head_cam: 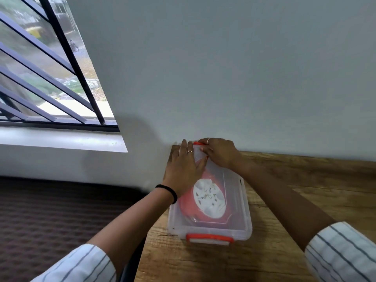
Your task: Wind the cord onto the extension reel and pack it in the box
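Both hands (184,169) at lidded box's (240,220) far edge against wall (223,78)

My left hand (184,169) lies flat, fingers straight, pointing far. My right hand (218,152) curls just beside it, fingers bent.

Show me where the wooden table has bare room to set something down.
Bare wood lies right of the clear box, running back to the wall, and in front of its near orange latch. The far left corner is crowded: the left hand and right hand work there.
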The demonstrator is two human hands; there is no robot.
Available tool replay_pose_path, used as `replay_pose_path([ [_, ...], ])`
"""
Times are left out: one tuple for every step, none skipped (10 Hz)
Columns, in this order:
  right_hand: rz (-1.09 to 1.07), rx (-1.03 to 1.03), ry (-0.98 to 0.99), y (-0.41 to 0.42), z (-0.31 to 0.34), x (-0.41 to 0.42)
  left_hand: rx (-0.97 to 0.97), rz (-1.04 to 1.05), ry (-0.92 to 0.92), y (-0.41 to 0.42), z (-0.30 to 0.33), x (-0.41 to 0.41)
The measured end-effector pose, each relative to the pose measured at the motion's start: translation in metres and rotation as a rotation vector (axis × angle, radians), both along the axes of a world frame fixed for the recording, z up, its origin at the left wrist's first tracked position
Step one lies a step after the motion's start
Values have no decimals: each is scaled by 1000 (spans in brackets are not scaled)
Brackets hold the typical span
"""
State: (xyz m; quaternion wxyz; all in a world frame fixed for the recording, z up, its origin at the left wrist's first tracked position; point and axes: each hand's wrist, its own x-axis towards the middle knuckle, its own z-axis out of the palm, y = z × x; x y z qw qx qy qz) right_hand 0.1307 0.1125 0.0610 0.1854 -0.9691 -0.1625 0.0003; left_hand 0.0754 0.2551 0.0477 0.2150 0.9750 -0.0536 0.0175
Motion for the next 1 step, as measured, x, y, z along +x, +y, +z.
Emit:
replay_pose_path([
  [-12, 117, -69, -16, 8, -7, 109, 3, -3, -2, 5, 0],
])
